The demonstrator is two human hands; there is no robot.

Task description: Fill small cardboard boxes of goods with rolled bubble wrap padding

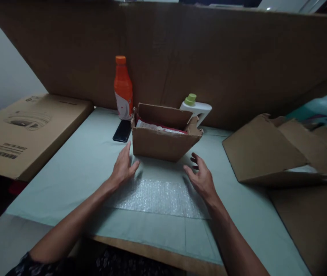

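Note:
A small open cardboard box [157, 143] stands mid-table, holding a red and white packet [163, 128] whose lower part is hidden by the front wall. My left hand [123, 166] is just in front of the box's left corner, fingers stretched forward and thumb apart, holding nothing. On the other side, my right hand [200, 176] hovers near the box's right corner with its fingers spread and nothing in them. Between my forearms, a sheet of bubble wrap [163, 197] lies flat on the pale green cloth [74, 165].
Behind the box stand an orange bottle [123, 90] and a white jug with a green cap [196, 107]. A black phone [122, 131] lies left of the box. A flat carton [31, 130] is at left, opened cartons [267, 149] at right. A tall cardboard panel [223, 57] closes the back.

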